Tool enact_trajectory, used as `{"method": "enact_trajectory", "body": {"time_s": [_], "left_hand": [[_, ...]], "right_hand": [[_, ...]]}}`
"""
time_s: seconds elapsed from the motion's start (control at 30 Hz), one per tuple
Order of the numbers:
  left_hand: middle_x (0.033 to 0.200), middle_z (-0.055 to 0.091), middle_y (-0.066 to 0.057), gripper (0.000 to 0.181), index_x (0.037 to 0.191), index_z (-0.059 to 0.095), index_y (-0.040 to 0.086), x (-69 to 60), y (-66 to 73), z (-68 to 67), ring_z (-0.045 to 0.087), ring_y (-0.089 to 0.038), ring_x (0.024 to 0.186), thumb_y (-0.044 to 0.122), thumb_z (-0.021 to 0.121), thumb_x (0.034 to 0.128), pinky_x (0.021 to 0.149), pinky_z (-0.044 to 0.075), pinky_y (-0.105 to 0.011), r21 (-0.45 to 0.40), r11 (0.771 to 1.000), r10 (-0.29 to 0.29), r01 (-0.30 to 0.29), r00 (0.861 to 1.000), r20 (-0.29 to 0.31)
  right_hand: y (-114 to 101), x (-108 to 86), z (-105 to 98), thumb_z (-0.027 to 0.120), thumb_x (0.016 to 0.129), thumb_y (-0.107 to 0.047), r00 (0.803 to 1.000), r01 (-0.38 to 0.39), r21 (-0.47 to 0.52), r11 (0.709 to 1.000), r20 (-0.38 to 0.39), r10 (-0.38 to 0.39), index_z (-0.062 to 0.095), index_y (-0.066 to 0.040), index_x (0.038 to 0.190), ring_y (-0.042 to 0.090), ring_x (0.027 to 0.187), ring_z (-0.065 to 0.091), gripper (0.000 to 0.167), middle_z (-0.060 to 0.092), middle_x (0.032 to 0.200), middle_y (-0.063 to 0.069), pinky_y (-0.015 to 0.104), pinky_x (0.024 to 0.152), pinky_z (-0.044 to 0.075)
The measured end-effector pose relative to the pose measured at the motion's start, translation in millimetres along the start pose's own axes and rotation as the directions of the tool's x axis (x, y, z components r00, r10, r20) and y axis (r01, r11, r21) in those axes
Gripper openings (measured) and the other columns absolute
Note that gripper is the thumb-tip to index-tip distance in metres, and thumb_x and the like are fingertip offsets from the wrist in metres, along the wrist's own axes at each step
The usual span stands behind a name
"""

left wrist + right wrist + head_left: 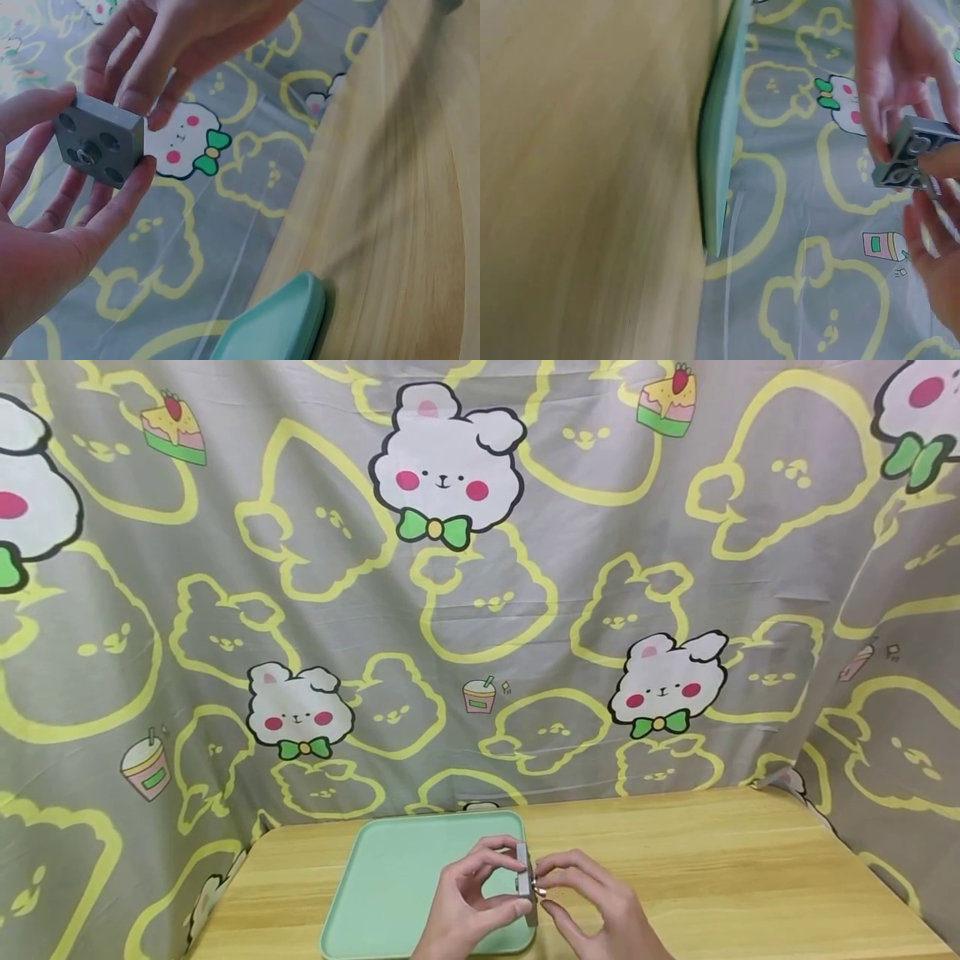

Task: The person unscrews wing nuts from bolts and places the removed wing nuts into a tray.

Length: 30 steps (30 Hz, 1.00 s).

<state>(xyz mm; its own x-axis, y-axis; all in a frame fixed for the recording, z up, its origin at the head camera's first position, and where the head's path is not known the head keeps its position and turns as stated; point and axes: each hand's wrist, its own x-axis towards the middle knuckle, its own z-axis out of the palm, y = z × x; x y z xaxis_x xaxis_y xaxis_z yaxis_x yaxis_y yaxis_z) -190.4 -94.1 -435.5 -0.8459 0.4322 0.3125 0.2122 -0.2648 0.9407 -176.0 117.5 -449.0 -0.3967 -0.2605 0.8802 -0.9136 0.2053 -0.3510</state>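
Observation:
A square grey block (522, 870) is gripped at its edges between the thumb and fingers of the left hand (474, 893), above the right edge of the green tray. Several round holes show in the face of the block (97, 142) in the left wrist view, with a small metal piece in one. The right hand (600, 902) is on the block's other side, its fingertips at a small shiny metal part (538, 888). In the right wrist view this metal part (928, 184) sticks out from the block (906, 154) beside the fingers.
A green tray (397, 885) lies on the wooden table (712, 860), left of and beneath the hands. Behind the table hangs a grey curtain (480, 635) printed with rabbits and yellow outlines.

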Motion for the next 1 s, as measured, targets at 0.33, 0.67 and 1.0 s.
{"method": "enact_trajectory", "body": {"time_s": [0.33,0.67,1.0], "left_hand": [[0.140,0.043,-0.035,0.032,0.112,0.068,-0.008,-0.1,-0.4,4.1,0.050,-0.041,0.129,-0.007,0.080,0.0825,0.093,0.060,-0.049,0.028,0.998,0.060,-0.060,0.998,0.025],[0.140,0.046,-0.030,0.029,0.112,0.070,-0.003,0.9,-2.8,8.5,0.050,-0.041,0.127,-0.005,0.079,0.0849,0.091,0.062,-0.049,0.068,0.996,0.054,-0.055,0.998,0.022],[0.140,0.043,-0.036,0.028,0.111,0.069,-0.002,2.6,-6.2,2.1,0.051,-0.043,0.128,-0.006,0.078,0.0852,0.090,0.061,-0.050,0.072,0.992,0.102,-0.104,0.994,0.031]], "right_hand": [[-8.3,5.8,-10.4,0.069,0.100,-0.015,0.547,-0.804,0.379,0.457,0.173,0.819,0.064,0.007,0.121,0.019,0.100,0.072,0.031,0.067,0.114,0.017,0.035,0.080,0.065],[2.7,2.7,-16.7,0.063,0.104,-0.020,0.428,-0.852,0.481,0.205,0.417,0.802,0.063,0.006,0.125,0.023,0.099,0.071,0.033,0.071,0.111,0.010,0.033,0.084,0.063],[7.6,9.6,-7.7,0.070,0.099,-0.020,0.439,-0.866,0.428,0.259,0.404,0.803,0.067,0.004,0.116,0.024,0.095,0.071,0.030,0.071,0.106,0.010,0.036,0.083,0.064]]}}
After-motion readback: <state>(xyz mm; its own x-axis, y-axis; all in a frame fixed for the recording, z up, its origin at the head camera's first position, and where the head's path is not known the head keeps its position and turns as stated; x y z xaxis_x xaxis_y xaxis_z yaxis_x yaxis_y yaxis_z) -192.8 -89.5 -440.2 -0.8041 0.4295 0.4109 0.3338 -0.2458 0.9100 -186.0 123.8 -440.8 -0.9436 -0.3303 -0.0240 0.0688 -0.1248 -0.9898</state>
